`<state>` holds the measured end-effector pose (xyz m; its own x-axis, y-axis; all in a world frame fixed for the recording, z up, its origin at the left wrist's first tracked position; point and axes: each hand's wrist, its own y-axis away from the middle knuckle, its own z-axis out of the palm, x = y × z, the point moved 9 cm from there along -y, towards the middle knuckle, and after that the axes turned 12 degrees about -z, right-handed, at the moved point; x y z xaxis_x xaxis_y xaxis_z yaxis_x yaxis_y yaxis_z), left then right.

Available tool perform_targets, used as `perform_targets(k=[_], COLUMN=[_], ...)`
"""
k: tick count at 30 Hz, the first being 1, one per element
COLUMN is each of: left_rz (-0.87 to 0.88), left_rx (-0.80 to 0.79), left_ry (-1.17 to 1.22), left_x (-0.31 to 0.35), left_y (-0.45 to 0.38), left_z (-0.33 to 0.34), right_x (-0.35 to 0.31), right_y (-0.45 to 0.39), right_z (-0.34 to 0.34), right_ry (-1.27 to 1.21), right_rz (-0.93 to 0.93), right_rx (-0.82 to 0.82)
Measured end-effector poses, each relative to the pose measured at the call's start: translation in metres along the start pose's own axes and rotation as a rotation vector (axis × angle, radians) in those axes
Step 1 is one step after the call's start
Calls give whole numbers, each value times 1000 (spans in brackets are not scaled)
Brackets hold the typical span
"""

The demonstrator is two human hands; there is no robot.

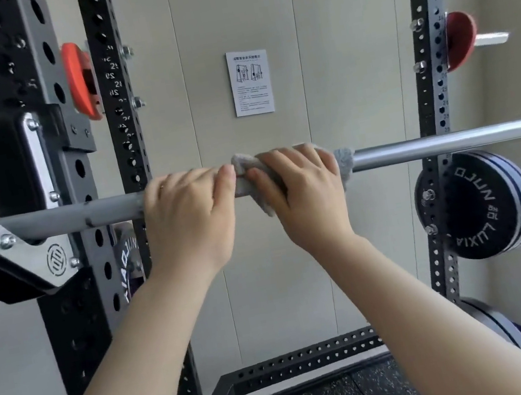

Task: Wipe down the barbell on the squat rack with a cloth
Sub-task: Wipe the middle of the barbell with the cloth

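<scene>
The barbell (451, 141) lies level across the squat rack (119, 117), its left part resting in a black and silver hook (19, 260) bolted to the near left post. Both hands sit side by side on the middle of the bar, the thumbs almost touching. The left hand (190, 209) is closed over the bare grey bar, fingers curled over the top. The right hand (302, 186) is clamped on a grey cloth (345, 161) that is wrapped around the bar; the cloth sticks out above the knuckles, hangs in a corner below the palm, and shows as a fuzzy edge just to the right of the hand. To the right of the cloth the bar looks bright and shiny, to the left duller grey. A black weight plate (476, 204) with white lettering hangs on the right rear post below the bar. A red plate (460, 38) hangs higher on that post, and an orange-red part (80, 81) sits between the left posts. A printed notice (250, 81) is fixed to the pale wall behind.
</scene>
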<state>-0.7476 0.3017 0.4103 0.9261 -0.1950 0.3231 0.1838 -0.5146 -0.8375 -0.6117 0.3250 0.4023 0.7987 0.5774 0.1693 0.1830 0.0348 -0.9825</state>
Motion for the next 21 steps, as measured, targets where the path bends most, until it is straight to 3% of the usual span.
perform_targets(k=[2,7,10,13,15,19,21], left_rz=[37,3,-13,-19,45,42,17], left_rx=[10,30,22,25,-5,3,12], left_ry=[-16,-18,-18,86,102,98,121], left_x=[-1,2,21,39,53,68,76], left_y=[2,-1,-4,-6,-2,4,5], left_z=[0,5,21,29,35,42,46], right_x=[28,59,9,26,71,130,128], right_y=[14,27,20,22,26,34,21], right_z=[-19,-28,-7,-26,-53,-77,-63], right_ry=[71,89,-29,24,119,-16,-134], right_rz=[-4,403,118,-144,-4,566,623], right_rx=[94,262,185,77,69,112,65])
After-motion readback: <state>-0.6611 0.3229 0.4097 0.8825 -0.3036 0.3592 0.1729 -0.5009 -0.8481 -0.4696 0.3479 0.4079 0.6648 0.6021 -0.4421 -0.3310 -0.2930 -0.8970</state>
